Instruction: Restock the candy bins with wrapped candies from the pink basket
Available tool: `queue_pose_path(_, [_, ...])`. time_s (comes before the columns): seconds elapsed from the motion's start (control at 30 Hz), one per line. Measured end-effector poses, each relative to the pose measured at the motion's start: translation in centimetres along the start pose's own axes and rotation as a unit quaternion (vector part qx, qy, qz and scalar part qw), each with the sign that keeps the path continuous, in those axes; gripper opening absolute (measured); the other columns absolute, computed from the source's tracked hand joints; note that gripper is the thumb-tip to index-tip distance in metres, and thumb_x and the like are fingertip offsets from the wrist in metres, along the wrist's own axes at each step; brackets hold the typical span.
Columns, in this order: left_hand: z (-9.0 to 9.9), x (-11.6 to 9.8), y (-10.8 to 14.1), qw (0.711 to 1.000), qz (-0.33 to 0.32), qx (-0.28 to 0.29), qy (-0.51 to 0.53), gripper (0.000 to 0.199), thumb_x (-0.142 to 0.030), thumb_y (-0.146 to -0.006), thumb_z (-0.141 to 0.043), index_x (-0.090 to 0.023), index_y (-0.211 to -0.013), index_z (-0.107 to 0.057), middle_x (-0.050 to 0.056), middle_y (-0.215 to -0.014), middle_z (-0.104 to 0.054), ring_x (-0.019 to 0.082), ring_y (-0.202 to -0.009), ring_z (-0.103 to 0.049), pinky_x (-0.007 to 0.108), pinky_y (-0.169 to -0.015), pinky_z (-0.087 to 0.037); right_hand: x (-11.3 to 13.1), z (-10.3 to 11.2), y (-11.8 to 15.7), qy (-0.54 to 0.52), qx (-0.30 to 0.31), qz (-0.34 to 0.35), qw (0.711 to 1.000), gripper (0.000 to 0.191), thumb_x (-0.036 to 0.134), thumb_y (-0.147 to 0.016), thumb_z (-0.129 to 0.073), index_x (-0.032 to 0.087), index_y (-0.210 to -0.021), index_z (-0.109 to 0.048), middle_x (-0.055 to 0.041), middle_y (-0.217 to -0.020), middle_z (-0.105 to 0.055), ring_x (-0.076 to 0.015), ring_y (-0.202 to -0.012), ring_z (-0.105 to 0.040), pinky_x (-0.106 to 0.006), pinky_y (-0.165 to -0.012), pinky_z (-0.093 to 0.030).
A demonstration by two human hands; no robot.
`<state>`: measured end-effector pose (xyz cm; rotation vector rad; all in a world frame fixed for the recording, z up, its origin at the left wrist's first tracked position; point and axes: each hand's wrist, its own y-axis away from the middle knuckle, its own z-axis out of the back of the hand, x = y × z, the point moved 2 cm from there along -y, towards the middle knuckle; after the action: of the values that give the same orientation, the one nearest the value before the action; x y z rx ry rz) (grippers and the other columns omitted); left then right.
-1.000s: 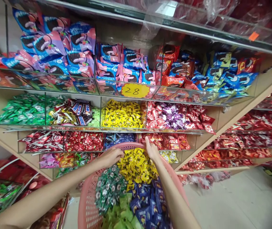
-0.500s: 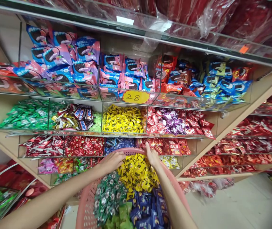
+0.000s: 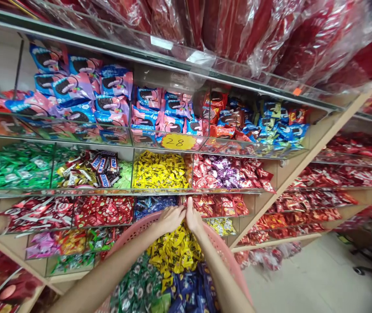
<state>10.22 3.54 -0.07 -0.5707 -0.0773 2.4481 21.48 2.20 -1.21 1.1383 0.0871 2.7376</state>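
Observation:
A pink plastic basket (image 3: 233, 259) full of wrapped candies is in front of me at the bottom of the view. My left hand (image 3: 172, 218) and my right hand (image 3: 193, 218) meet side by side at its far rim, fingers curled over the edge; the fingertips are hidden. The right thumb points up. Below the hands lie yellow-wrapped candies (image 3: 175, 252). Green-wrapped candies (image 3: 136, 282) fill the left of the basket, and dark blue packets (image 3: 189, 287) the right, with light green ones between them.
Shelves ahead hold candies in clear-walled bins, including a yellow bin (image 3: 161, 169) and green candies (image 3: 19, 165). Cookie packs (image 3: 71, 89) sit above a yellow "28" tag (image 3: 178, 141). Plastic-wrapped red items (image 3: 238, 30) stand on top. More shelves (image 3: 345, 176) and tiled floor (image 3: 290, 282) are to the right.
My two hands have slid together along the far rim, from apart to touching or nearly so. The view has shifted, so the basket sits a little lower and further left.

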Motion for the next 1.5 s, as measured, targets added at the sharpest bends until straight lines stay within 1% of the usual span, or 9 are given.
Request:
queue_pose_path(0.1, [-0.4,0.9,-0.4,0.998,0.06,0.034,0.004,0.047,-0.039,-0.089,-0.015,-0.021,-0.089,-0.059,0.005,-0.088,-0.063,0.017,-0.084,-0.057,0.025,-0.071,-0.038,0.6,-0.2,0.2,0.022,-0.032,-0.003,0.999,0.088,0.059,-0.078,0.01,0.011,-0.094,-0.062,-0.0165,-0.097,-0.061,-0.0261,-0.1,-0.052,-0.035,-0.084,-0.034])
queue_pose_path(0.3, [-0.7,2.9,1.0,0.992,0.117,0.02,-0.039,0.038,-0.038,-0.085,-0.027,-0.021,-0.073,-0.06,0.005,-0.074,-0.064,0.017,-0.07,-0.059,0.023,-0.057,-0.036,2.1,-1.5,1.1,0.06,-0.032,0.015,0.998,0.086,0.058,-0.078,0.01,0.012,-0.098,-0.06,-0.0154,-0.097,-0.062,-0.0251,-0.098,-0.053,-0.036,-0.083,-0.034])
queue_pose_path(0.43, [-0.8,3.8,2.6,0.987,0.152,-0.005,-0.043,0.04,-0.039,-0.086,-0.025,-0.021,-0.076,-0.06,0.006,-0.079,-0.065,0.017,-0.073,-0.059,0.024,-0.061,-0.037,3.2,-2.9,1.8,0.11,-0.023,0.054,0.992,0.083,0.056,-0.08,0.01,0.014,-0.097,-0.059,-0.0143,-0.097,-0.062,-0.0243,-0.097,-0.054,-0.036,-0.081,-0.034])
queue_pose_path(0.7, [1.0,5.4,6.2,0.973,0.227,-0.014,-0.047,0.043,-0.042,-0.086,-0.023,-0.021,-0.08,-0.061,0.007,-0.081,-0.064,0.019,-0.078,-0.059,0.025,-0.063,-0.038,5.6,-5.5,3.1,0.153,-0.016,0.145,0.977,0.072,0.051,-0.084,0.004,0.016,-0.095,-0.058,-0.0132,-0.094,-0.063,-0.0227,-0.094,-0.055,-0.034,-0.081,-0.032])
queue_pose_path(1.07, [1.5,5.2,8.7,0.96,0.268,-0.016,-0.084,0.046,-0.044,-0.085,-0.023,-0.021,-0.079,-0.061,0.008,-0.084,-0.065,0.02,-0.081,-0.059,0.026,-0.067,-0.039,5.6,-7.2,4.2,0.132,0.027,0.171,0.976,0.067,0.049,-0.086,0.002,0.018,-0.098,-0.056,-0.0107,-0.094,-0.063,-0.0212,-0.095,-0.054,-0.032,-0.081,-0.032])
queue_pose_path(1.23, [1.0,4.5,8.5,0.957,0.28,-0.011,-0.079,0.047,-0.043,-0.085,-0.021,-0.02,-0.079,-0.062,0.009,-0.086,-0.065,0.021,-0.083,-0.059,0.027,-0.067,-0.039,4.6,-6.6,3.9,0.106,0.058,0.183,0.976,0.067,0.049,-0.086,0.002,0.017,-0.104,-0.054,-0.0111,-0.101,-0.061,-0.0215,-0.098,-0.053,-0.032,-0.084,-0.03])
queue_pose_path(1.33, [1.0,4.1,8.1,0.949,0.308,-0.014,-0.07,0.048,-0.046,-0.085,-0.022,-0.02,-0.082,-0.063,0.009,-0.088,-0.065,0.022,-0.084,-0.059,0.028,-0.069,-0.039,4.7,-5.6,3.5,0.062,0.115,0.202,0.971,0.062,0.052,-0.086,-0.004,0.018,-0.112,-0.049,-0.0087,-0.109,-0.057,-0.0199,-0.103,-0.05,-0.031,-0.088,-0.03])
queue_pose_path(1.43, [1.0,3.7,7.6,0.946,0.314,-0.022,-0.072,0.049,-0.047,-0.085,-0.02,-0.022,-0.085,-0.063,0.009,-0.089,-0.065,0.021,-0.084,-0.059,0.028,-0.069,-0.039,4.9,-3.4,3.8,0.011,0.148,0.237,0.96,0.058,0.053,-0.085,-0.015,0.018,-0.125,-0.038,-0.0073,-0.125,-0.045,-0.0181,-0.115,-0.039,-0.031,-0.096,-0.024])
queue_pose_path(1.5, [0.9,3.6,7.3,0.948,0.309,-0.025,-0.074,0.049,-0.048,-0.085,-0.02,-0.023,-0.086,-0.063,0.008,-0.089,-0.065,0.021,-0.085,-0.059,0.028,-0.07,-0.039,4.2,-0.9,5.0,-0.007,0.127,0.267,0.955,0.058,0.053,-0.084,-0.022,0.017,-0.128,-0.035,-0.0074,-0.131,-0.037,-0.0184,-0.122,-0.029,-0.033,-0.101,-0.018])
